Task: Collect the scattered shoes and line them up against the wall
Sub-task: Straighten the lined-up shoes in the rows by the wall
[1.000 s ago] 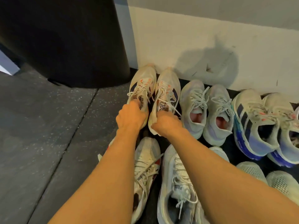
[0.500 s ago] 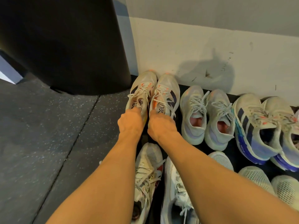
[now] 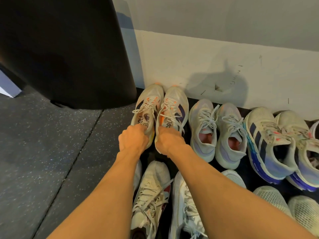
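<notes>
Both cream shoes have slid forward since a moment ago; their toes now touch the wall (image 3: 215, 54), beside the black bin (image 3: 69, 49). On the floor (image 3: 43, 152) they stand at the left end of the row of pairs. My left hand (image 3: 133, 140) grips the left shoe (image 3: 148, 104) at its heel, my right hand (image 3: 170, 140) grips the right shoe (image 3: 174, 104) likewise.

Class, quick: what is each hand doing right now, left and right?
Left hand: closed, gripping the heel of the left cream shoe.
Right hand: closed, gripping the heel of the right cream shoe.
</notes>
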### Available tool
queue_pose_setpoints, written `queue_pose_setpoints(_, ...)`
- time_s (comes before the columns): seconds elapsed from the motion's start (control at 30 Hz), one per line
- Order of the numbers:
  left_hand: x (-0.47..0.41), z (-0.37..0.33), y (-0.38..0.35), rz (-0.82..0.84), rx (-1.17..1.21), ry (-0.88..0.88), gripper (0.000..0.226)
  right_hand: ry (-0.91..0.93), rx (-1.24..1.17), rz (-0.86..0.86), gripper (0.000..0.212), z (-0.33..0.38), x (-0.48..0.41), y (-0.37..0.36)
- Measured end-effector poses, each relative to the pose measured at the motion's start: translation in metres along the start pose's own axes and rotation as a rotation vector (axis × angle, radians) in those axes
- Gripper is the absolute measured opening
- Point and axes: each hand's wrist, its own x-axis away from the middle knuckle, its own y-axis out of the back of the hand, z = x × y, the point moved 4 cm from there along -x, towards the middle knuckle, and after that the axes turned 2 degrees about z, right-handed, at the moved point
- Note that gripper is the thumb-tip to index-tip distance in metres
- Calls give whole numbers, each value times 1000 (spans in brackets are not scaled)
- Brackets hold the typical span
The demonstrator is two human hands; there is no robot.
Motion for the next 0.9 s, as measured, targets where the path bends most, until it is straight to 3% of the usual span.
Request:
queue_pose_setpoints(0.43,-4,-6,5,95,45,138,33,70,-143,56,38,-7,4,3)
queue_pose_setpoints(0.53,-3,-33,27,-97,95,107,31,131,-231,-36,30,-10,14,16)
queue_pose_setpoints(0.63,4,-77,45,-256,167,-77,24,149,-345,-143,11,-30,28,37)
queue_pose_setpoints(0.77,18,-133,30,-33,362,-355,15,1,-353,-284,18,-86,52,59)
queue_pose_setpoints(0.9,47,-175,-16,275,353,-437,13,-215,-310,-371,32,-151,87,57)
